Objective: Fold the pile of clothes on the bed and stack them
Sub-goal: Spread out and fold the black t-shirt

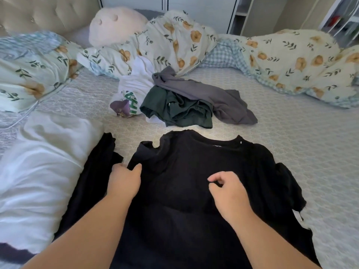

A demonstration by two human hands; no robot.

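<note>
Black shirt lies flat under both hands, left hand pinching its edge.

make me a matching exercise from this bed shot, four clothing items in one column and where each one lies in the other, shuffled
Items:
1. black t-shirt
2. grey garment
3. dark green garment
4. white printed garment

Places:
A. left end of the unfolded pile, against the floral duvet
B. spread flat nearest the camera, under both hands
C. draped over the pile, trailing to the right
D. crumpled at the pile's middle, partly under another garment

Pairs: 1-B, 2-C, 3-D, 4-A
</note>
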